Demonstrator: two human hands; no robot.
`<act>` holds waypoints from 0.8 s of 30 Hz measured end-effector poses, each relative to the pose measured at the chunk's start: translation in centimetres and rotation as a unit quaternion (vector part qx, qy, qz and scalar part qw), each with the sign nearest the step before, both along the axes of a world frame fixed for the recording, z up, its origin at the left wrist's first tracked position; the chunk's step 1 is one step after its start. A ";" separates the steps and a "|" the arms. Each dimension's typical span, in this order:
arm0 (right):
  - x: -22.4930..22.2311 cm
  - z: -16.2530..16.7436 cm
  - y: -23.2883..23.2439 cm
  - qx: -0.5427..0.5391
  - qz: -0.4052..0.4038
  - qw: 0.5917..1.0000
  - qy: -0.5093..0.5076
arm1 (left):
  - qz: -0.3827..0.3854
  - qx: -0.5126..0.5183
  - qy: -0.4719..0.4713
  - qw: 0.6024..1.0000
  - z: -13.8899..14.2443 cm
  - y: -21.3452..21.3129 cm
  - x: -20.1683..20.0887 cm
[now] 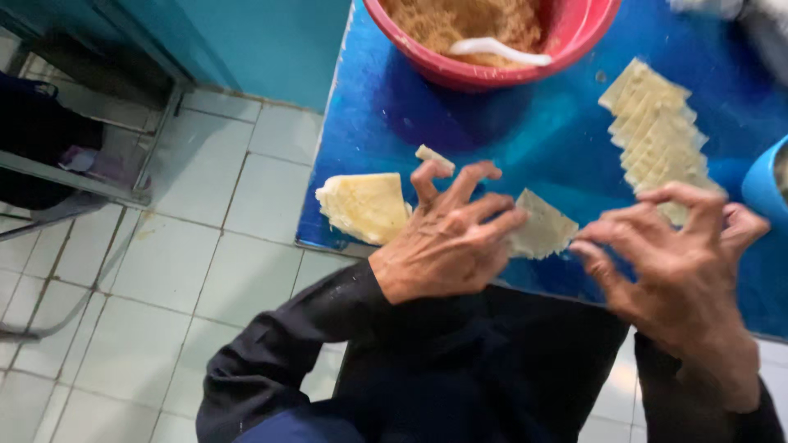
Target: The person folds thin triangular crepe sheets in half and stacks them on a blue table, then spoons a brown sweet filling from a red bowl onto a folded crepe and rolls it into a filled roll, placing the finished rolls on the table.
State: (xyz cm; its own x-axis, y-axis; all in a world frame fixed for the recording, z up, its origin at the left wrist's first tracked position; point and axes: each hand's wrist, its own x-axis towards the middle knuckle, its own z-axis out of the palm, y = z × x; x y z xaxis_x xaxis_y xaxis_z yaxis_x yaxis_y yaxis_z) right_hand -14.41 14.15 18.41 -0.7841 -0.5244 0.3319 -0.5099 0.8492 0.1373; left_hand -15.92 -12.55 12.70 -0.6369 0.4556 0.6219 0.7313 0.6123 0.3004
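Seen from above, the left hand [447,238] and right hand [681,262] meet over a pale triangular dough wrapper [542,228] lying near the front edge of the blue table [525,131]; both sets of fingers are curled and half-open, the left touching the wrapper, the right beside it. A stack of wrappers [365,205], a fanned row [657,135] and a red bowl of brown filling [492,33] sit close, apparently for easy reach.
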 end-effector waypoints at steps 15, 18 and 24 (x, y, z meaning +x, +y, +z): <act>-20.2 3.5 -7.6 0.043 0.077 0.994 -0.065 | 0.068 -0.072 0.193 0.976 -1.0 0.0 1.0; -21.1 2.7 -7.1 0.093 0.076 0.992 -0.036 | 0.034 -0.064 0.176 0.982 -1.1 0.0 1.0; -22.9 3.3 -6.1 0.088 0.114 0.980 -0.133 | 0.007 -0.080 0.146 0.986 -1.1 -0.3 1.1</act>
State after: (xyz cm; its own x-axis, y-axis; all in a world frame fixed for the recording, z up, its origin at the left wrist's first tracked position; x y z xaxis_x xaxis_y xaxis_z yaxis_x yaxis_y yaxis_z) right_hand -37.34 8.07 21.72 -0.6861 -0.7272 0.0190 -0.7217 0.6838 0.1079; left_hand -14.86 -12.87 11.63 -0.4478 0.5554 0.7007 0.7641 0.6447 -0.0227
